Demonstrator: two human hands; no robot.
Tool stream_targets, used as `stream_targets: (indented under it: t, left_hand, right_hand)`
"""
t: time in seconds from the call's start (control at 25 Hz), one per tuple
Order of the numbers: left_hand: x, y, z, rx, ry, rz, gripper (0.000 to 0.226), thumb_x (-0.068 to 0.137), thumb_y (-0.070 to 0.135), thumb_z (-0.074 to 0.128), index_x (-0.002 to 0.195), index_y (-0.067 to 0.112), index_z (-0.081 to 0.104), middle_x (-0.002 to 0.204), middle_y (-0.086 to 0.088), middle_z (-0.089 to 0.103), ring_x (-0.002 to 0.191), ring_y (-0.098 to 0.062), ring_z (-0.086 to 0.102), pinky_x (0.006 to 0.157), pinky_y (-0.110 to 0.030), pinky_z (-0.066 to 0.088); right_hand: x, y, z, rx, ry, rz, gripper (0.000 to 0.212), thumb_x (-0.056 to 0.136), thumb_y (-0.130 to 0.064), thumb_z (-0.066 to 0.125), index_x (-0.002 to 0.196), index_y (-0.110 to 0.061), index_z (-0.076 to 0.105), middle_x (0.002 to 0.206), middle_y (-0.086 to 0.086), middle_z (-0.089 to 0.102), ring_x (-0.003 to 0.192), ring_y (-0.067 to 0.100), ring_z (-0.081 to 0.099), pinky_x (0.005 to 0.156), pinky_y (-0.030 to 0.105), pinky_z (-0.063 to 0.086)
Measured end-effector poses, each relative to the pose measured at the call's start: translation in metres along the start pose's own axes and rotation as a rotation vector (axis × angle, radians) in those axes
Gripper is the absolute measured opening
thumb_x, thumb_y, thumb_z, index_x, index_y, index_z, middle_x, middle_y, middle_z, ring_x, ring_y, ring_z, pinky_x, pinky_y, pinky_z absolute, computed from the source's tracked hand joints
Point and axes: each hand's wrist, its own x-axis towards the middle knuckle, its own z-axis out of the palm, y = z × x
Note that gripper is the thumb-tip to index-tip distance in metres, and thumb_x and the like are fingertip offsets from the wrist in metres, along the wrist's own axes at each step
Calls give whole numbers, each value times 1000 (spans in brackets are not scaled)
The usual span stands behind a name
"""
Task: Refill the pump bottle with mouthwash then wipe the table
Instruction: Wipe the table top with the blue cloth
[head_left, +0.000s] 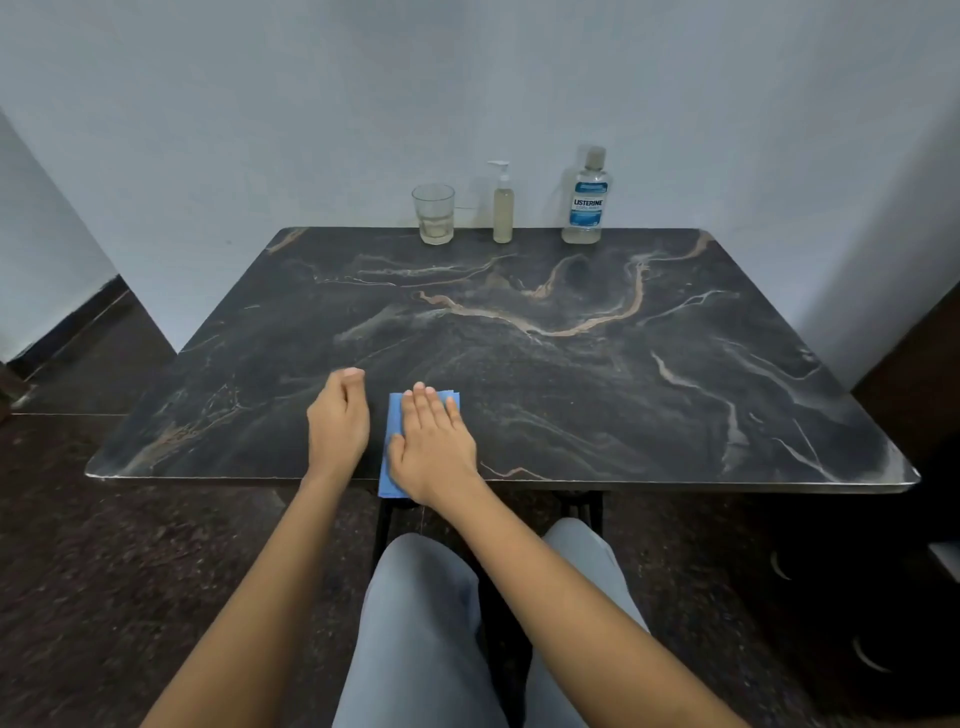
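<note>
A slim pump bottle (503, 210) with pale liquid stands at the far edge of the dark marble table (597, 374). Right of it stands a capped Listerine mouthwash bottle (585, 200). A folded blue cloth (392, 457) lies at the table's near edge, slightly overhanging it. My right hand (431, 447) lies flat on the cloth, fingers together, covering most of it. My left hand (336, 415) rests on the table just left of the cloth, fingers curled loosely, holding nothing.
A clear drinking glass (434, 213) stands left of the pump bottle by the white wall. A dark cabinet (919, 364) borders the table's right side. My legs in grey trousers (426, 623) are under the near edge.
</note>
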Motion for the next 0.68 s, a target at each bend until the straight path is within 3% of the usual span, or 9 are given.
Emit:
stream_targets:
  t: [0.12, 0.2, 0.4, 0.68]
  left_hand:
    - [-6, 3, 21, 202, -109, 222, 35, 103, 35, 34, 105, 12, 61, 92, 1, 65, 91, -20, 60, 89, -41, 44]
    - [-8, 8, 37, 295, -200, 280, 39, 102, 37, 34, 116, 10, 59, 107, -4, 65, 105, -24, 58, 103, -49, 37]
    - [-20, 33, 74, 350, -293, 367, 42, 102, 37, 36, 123, 7, 56, 125, -8, 60, 120, -27, 50, 109, -45, 30]
    - [-25, 37, 87, 353, -300, 353, 38, 101, 36, 37, 120, 9, 56, 124, -8, 59, 122, -28, 45, 106, -48, 34]
  right_hand:
    - [-19, 51, -13, 22, 33, 89, 61, 100, -32, 20, 152, -5, 4, 161, 9, -2, 149, 19, -4, 118, 36, -9]
    - [-38, 97, -23, 12, 76, 184, 61, 100, -32, 22, 152, -6, 5, 161, 9, 0, 149, 19, -2, 118, 36, -7]
    - [-88, 216, -52, -23, 133, 431, 60, 98, -32, 17, 152, -7, 10, 161, 9, 6, 149, 19, 4, 119, 38, -1]
    - [-115, 330, -90, -36, 167, 761, 59, 98, -29, 20, 151, -5, 13, 160, 11, 7, 148, 23, 5, 121, 43, 1]
